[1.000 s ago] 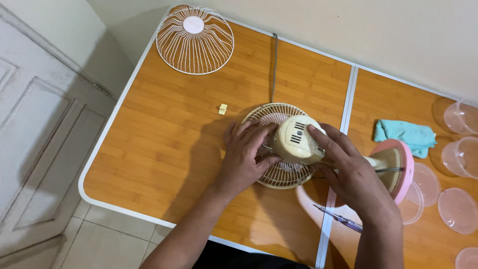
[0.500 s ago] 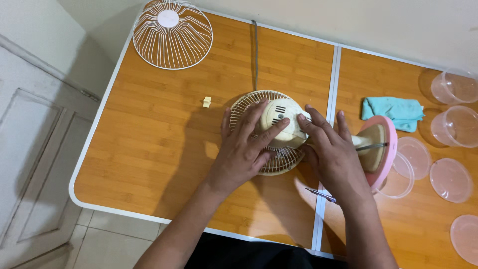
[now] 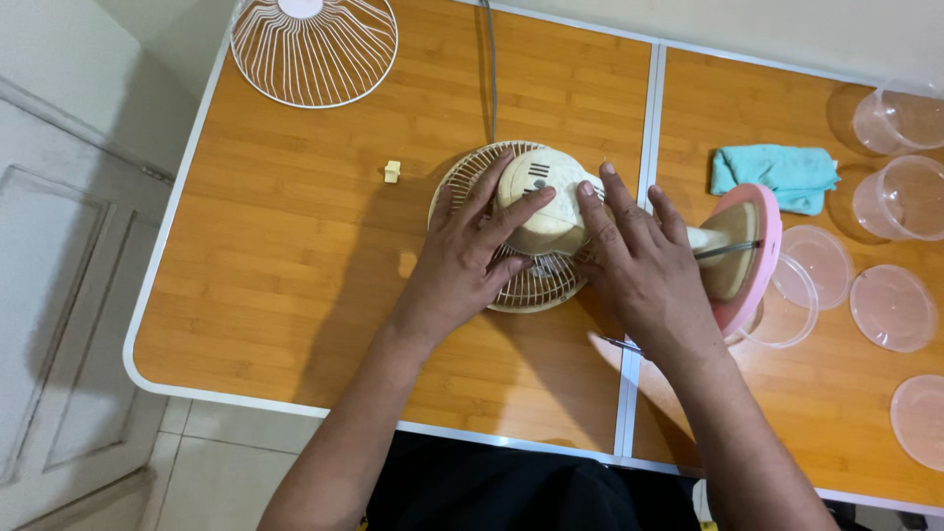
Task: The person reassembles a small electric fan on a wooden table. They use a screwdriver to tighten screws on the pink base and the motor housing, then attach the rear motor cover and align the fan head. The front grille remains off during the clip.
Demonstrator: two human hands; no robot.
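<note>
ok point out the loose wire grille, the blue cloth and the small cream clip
loose wire grille [image 3: 315, 54], head view, on its white wires
blue cloth [image 3: 775, 172], head view, mid fold
small cream clip [image 3: 392, 171], head view, its centre

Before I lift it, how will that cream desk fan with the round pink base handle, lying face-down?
The cream desk fan with the round pink base is probably top-heavy: its base stands on edge, apt to swing. The wire rear grille looks thin, likely to flex. Its grey cord may drag.
</note>
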